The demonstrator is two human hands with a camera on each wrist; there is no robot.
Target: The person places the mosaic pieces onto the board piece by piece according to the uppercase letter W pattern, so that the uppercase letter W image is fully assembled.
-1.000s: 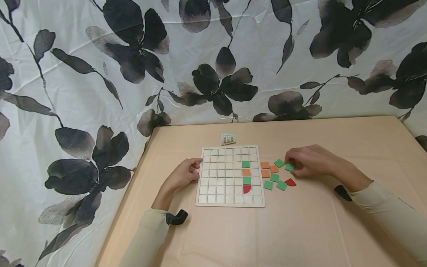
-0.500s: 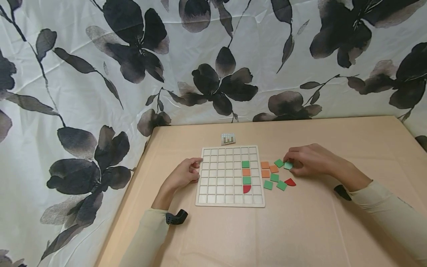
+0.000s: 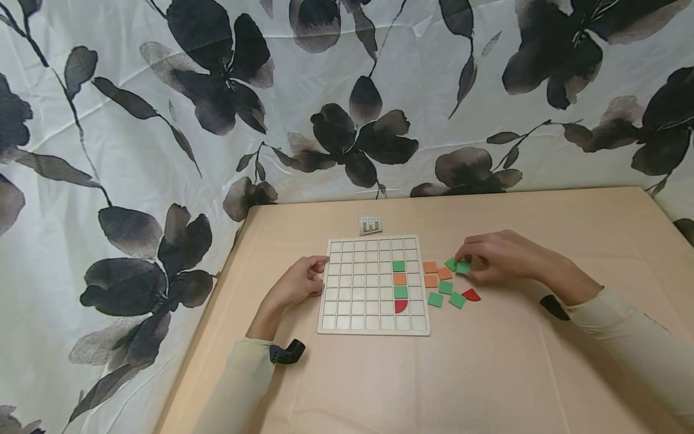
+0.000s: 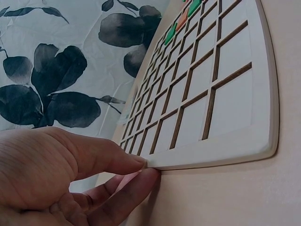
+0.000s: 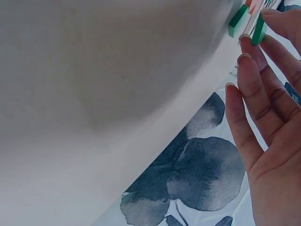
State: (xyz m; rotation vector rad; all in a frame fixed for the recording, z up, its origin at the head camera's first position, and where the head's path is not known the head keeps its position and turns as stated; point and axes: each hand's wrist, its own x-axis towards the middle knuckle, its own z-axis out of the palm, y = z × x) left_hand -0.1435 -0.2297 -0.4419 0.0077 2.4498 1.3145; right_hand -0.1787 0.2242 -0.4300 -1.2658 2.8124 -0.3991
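Note:
In the head view, my left hand (image 3: 294, 283) holds the left edge of a white grid board (image 3: 374, 332). Thumb and fingertips meet at the rim of the board (image 4: 216, 157) in the left wrist view. To the board's right, my right hand (image 3: 504, 258) pinches a green square tile (image 3: 462, 267) between thumb and fingers. The right wrist view shows that green tile (image 5: 259, 30) raised on edge in the fingers. Set in one column of the board are a green tile (image 3: 399, 266), an orange tile (image 3: 399, 279), another green tile (image 3: 400, 292) and a red quarter-round tile (image 3: 400, 306).
Loose orange tiles (image 3: 431, 281) and green tiles (image 3: 435, 299) lie along the board's right side, with a loose red tile (image 3: 471, 295) beside them. A small patterned card (image 3: 370, 225) sits behind the board. A floral cloth (image 3: 336, 72) hangs beyond the wooden table (image 3: 423, 386).
My right hand has moved a little left with the green tile, which now sits close to another loose green tile. The left hand stays at the board's edge.

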